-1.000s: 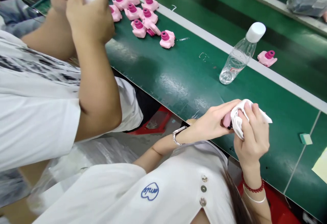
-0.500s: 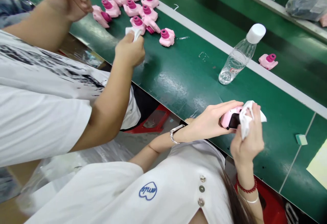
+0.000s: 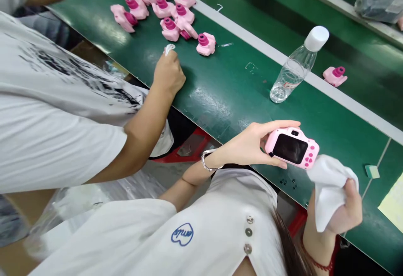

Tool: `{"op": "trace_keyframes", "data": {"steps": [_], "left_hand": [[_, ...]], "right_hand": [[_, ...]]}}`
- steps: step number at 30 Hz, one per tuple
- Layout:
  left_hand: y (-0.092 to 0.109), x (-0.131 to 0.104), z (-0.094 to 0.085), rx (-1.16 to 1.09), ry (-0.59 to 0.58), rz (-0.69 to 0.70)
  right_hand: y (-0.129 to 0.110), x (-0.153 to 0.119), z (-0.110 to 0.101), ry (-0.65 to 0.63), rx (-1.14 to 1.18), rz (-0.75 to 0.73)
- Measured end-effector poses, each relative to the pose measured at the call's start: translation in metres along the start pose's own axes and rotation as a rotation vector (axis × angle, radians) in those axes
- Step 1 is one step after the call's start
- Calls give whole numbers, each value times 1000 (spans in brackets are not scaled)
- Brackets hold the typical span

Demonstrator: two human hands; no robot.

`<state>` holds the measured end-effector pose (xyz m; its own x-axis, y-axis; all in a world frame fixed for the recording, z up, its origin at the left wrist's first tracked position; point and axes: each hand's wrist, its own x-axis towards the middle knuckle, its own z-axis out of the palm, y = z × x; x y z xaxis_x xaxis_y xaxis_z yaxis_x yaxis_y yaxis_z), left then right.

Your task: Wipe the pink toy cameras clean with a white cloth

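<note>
A pink toy camera [image 3: 290,148] is gripped by its left end in my left hand [image 3: 247,143], thumb and fingers on opposite edges. Its black screen and magenta buttons face up toward me. In my right hand [image 3: 348,211] a white cloth [image 3: 332,183] is bunched between the fingers, just off the camera's button end. Below the camera, several small dark bits [image 3: 288,182] lie on the green table [image 3: 220,95].
Beyond my hands stands a clear water bottle [image 3: 292,74]. A single pink camera [image 3: 334,76] sits past the white strip, several more [image 3: 170,28] at upper left. A co-worker's hand [image 3: 170,72] holds white cloth. A small sponge block [image 3: 372,171] lies at right.
My right hand with the cloth has moved off the camera, down and right. The camera has turned so its whole screen shows. The co-worker's other hand has left view.
</note>
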<state>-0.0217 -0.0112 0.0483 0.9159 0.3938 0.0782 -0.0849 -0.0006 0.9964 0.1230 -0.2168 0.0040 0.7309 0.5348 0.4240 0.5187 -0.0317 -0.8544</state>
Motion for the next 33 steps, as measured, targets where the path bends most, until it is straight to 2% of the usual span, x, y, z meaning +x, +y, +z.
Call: {"op": "trace_keyframes", "data": {"steps": [3,5,6,11,17,23,29,33], "left_hand": [[4,-2,1,-31,-17,-10],[6,-3,3,-25,-21,-24],[7,-3,4,-15,-21,-30],[8,-2,9,44,24,-31],[6,1,11,282,144,-20],[2,4,11,371,174,-11],[2,4,7,302,124,-36],[-5,9,-3,156,-14,41]], "right_hand": [[-3,10,8,58,224,285],[-15,12,17,85,343,483],[-22,12,21,89,371,537],[-44,8,34,24,351,520],[-40,15,38,-47,392,633],[-35,14,38,-116,386,698],[-32,6,34,-126,423,705],[-33,5,30,-95,360,644]]}}
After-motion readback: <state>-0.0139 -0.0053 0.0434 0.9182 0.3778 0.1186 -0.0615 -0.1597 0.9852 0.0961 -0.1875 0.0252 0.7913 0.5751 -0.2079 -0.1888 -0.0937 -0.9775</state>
